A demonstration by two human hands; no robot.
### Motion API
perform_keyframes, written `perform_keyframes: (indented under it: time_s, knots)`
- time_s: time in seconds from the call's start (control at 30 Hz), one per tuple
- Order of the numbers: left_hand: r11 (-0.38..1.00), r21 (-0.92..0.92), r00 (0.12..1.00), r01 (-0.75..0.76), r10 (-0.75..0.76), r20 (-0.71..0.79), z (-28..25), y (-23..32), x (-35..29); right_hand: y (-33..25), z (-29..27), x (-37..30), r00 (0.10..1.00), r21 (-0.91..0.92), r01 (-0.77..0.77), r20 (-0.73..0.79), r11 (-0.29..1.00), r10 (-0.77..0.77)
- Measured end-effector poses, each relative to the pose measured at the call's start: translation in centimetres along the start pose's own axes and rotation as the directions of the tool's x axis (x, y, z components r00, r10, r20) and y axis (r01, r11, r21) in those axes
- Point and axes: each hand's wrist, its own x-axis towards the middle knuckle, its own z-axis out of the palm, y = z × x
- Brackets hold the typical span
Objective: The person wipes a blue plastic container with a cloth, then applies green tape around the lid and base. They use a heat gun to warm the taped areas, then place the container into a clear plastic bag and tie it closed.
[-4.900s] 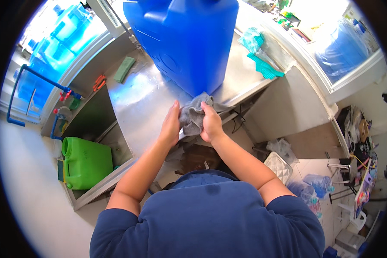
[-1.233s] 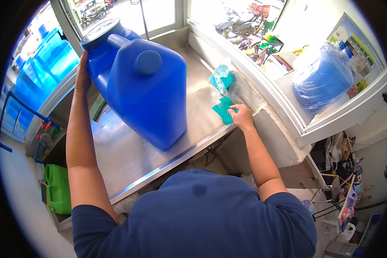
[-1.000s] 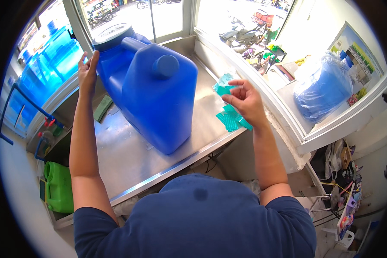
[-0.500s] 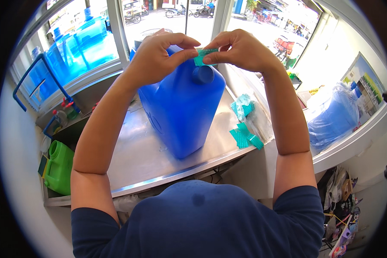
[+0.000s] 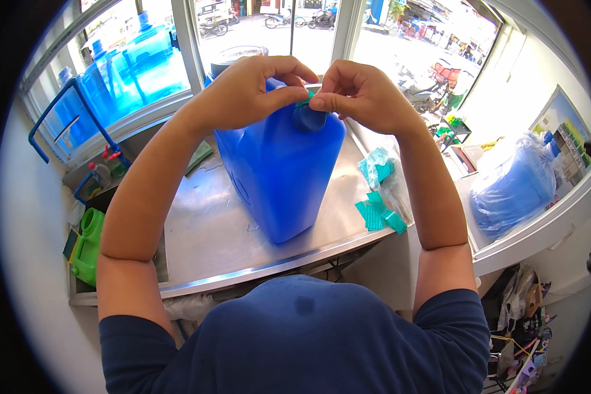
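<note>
A large blue plastic jug (image 5: 279,177) stands upright on the steel counter (image 5: 203,230). Its blue screw cap (image 5: 310,118) sits at the top right. My left hand (image 5: 246,92) and my right hand (image 5: 358,95) meet just above that cap. Between their fingertips they pinch a small teal seal strip (image 5: 304,100), pressed at the cap's upper edge. Both thumbs and forefingers are closed on it. To the right of the jug, loose teal strips (image 5: 377,215) lie on the counter beside a clear bag of more teal strips (image 5: 377,167).
A window frame (image 5: 184,39) runs behind the counter, with blue water bottles (image 5: 134,72) outside it. A green jug (image 5: 85,246) stands low at the left. A bagged blue bottle (image 5: 512,190) rests on the right ledge. Clutter fills the floor at the lower right.
My right hand picked a teal strip from the counter pile, and my left hand left the jug's far side. Both hands rose together and lowered the strip onto the cap.
</note>
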Motion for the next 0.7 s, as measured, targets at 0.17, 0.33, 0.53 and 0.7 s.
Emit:
perform_keyframes:
  time_s: [0.17,0.33,0.53,0.7]
  knots:
    - [0.998,-0.062,1.0,0.005,-0.003,0.027,-0.4,-0.9,1.2,0.0,0.2,0.1,0.996,0.05,-0.064,-0.066,0.997,0.067]
    - [0.983,-0.18,0.997,0.039,-0.027,0.067,-0.5,-1.1,1.3,0.5,0.5,0.2,0.996,0.052,-0.058,-0.062,0.997,0.061]
    - [0.989,-0.14,0.996,0.048,-0.036,0.085,-0.3,-0.3,0.1,1.1,1.2,-1.0,0.995,0.003,0.059,-0.079,0.998,-0.058]
    - [0.988,-0.141,0.997,0.063,-0.055,0.056,-0.2,-0.5,-1.3,1.3,2.3,-2.7,0.982,0.171,0.062,-0.189,0.983,-0.029]
